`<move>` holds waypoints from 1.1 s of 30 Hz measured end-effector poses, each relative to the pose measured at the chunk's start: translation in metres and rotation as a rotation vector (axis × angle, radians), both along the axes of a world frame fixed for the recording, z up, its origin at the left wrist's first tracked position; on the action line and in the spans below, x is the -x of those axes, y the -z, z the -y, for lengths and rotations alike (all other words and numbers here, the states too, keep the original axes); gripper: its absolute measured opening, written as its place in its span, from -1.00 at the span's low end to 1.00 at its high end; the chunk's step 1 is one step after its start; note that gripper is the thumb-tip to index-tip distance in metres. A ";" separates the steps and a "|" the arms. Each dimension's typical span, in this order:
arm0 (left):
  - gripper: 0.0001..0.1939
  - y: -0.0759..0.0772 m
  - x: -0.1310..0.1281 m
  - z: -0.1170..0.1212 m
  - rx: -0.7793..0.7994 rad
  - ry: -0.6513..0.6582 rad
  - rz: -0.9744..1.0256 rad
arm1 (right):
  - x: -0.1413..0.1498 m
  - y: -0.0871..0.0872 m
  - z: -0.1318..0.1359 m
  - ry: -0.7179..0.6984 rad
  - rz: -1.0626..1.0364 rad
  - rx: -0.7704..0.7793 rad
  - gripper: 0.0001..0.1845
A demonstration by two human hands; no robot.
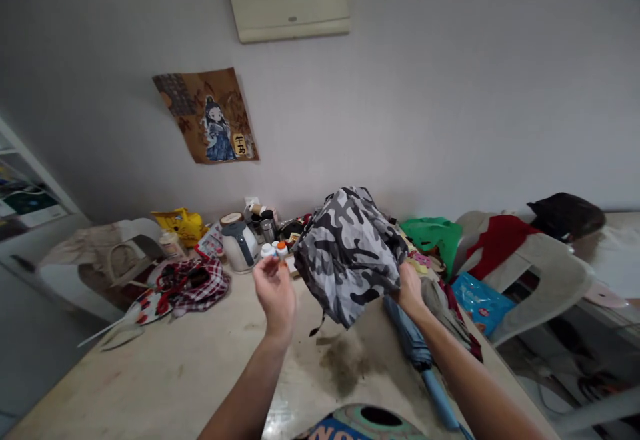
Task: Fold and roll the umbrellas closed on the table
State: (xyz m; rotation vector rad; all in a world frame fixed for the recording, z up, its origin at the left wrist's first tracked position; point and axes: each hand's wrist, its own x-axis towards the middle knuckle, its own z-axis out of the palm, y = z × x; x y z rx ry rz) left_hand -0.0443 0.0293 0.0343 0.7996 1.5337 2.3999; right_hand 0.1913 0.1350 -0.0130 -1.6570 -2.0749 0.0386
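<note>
A grey, black and white camouflage umbrella (350,250), loosely bunched and partly spread, hangs above the table. My right hand (409,287) is closed on its right side; the fabric hides most of the fingers and exactly what part they grip. To the left of the umbrella, my left hand (275,293) is raised with the palm turned up, its fingers loosely bent and apart, not touching the fabric. A strap end dangles from the umbrella's lower left edge. Below my right hand, a folded blue umbrella (415,347) lies on the table beside my forearm.
On the table (200,373) stand a white kettle (240,245), several bottles and a yellow bag (181,225). A checked cloth (205,287) lies at left. At right are a green bag (435,237), a blue packet (481,300) and a chair (555,277) with red cloth.
</note>
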 end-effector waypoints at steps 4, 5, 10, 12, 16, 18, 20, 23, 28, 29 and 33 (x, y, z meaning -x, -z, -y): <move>-0.43 -0.030 -0.037 0.044 -0.186 -0.032 -0.325 | 0.008 -0.008 0.005 0.077 0.091 0.021 -0.62; -0.35 -0.030 -0.046 0.048 -0.153 0.102 -0.309 | 0.011 -0.009 0.006 0.095 0.109 0.028 -0.62; -0.03 0.005 -0.059 0.012 0.209 0.622 0.239 | 0.033 -0.009 0.015 0.068 0.148 -0.025 -0.59; -0.10 0.015 -0.052 -0.007 0.261 0.746 0.423 | 0.042 -0.008 0.023 0.034 0.152 -0.024 -0.61; -0.30 0.018 -0.035 -0.031 0.258 0.800 0.670 | 0.057 -0.003 0.040 -0.042 0.147 0.060 -0.65; -0.36 0.019 -0.027 -0.037 0.145 0.769 0.729 | 0.062 0.000 0.045 -0.072 0.117 0.109 -0.69; -0.36 0.023 -0.022 -0.041 0.034 0.765 0.773 | 0.064 0.002 0.047 -0.112 0.076 0.135 -0.71; -0.31 0.030 -0.017 -0.044 -0.026 0.809 0.819 | 0.066 0.003 0.048 -0.186 0.030 0.166 -0.75; -0.36 0.043 -0.013 -0.043 -0.049 0.887 0.788 | 0.067 0.003 0.052 -0.392 -0.160 0.252 -0.75; -0.38 0.047 -0.011 -0.043 -0.055 0.901 0.781 | 0.067 0.003 0.052 -0.425 -0.213 0.267 -0.69; -0.49 0.066 -0.002 -0.047 -0.098 0.961 0.822 | 0.065 0.004 0.054 -0.490 -0.330 0.444 -0.55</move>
